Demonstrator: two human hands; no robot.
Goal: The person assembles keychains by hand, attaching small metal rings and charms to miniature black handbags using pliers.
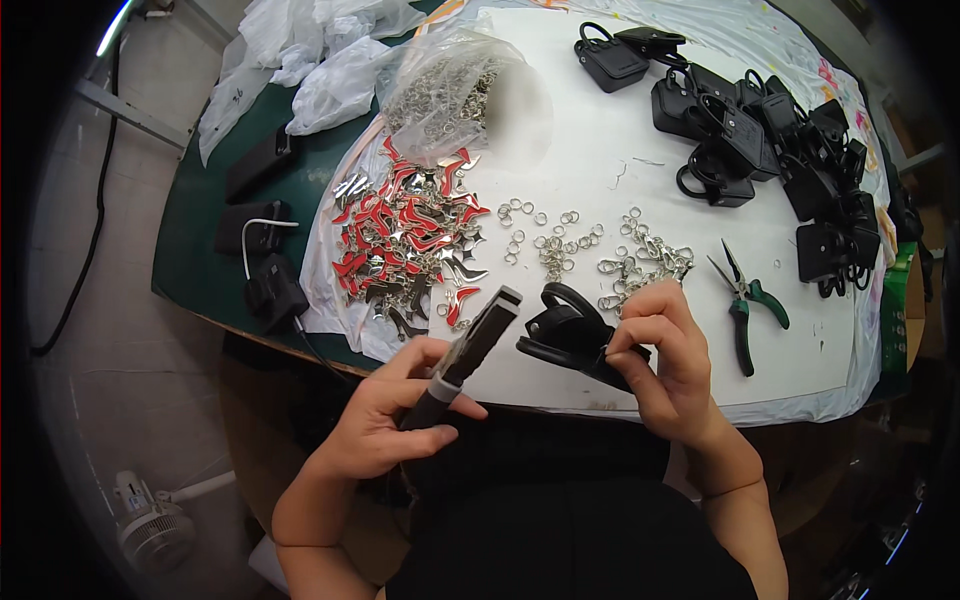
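My left hand (380, 415) is closed round a long black-and-grey tool (472, 345) with a squared end, tilted up to the right; its exact kind I cannot make out. To its right, my right hand (668, 362) pinches a small black handbag (562, 332) with looped handles, raised at the table's near edge. Fingertips hide the bag's right end. The tool and the bag are apart. Red and silver high-heel shoe charms (405, 235) lie piled beyond my left hand. Small metal rings (552, 255) and lobster clasps (645, 255) are scattered beyond the bag.
Green-handled needle-nose pliers (742, 310) lie right of my right hand. Several black mini handbags (735, 135) are heaped at the far right. A clear bag of metal parts (440, 105) sits beyond the charms. At left are a black device with a white cable (250, 230) and crumpled plastic bags (340, 85).
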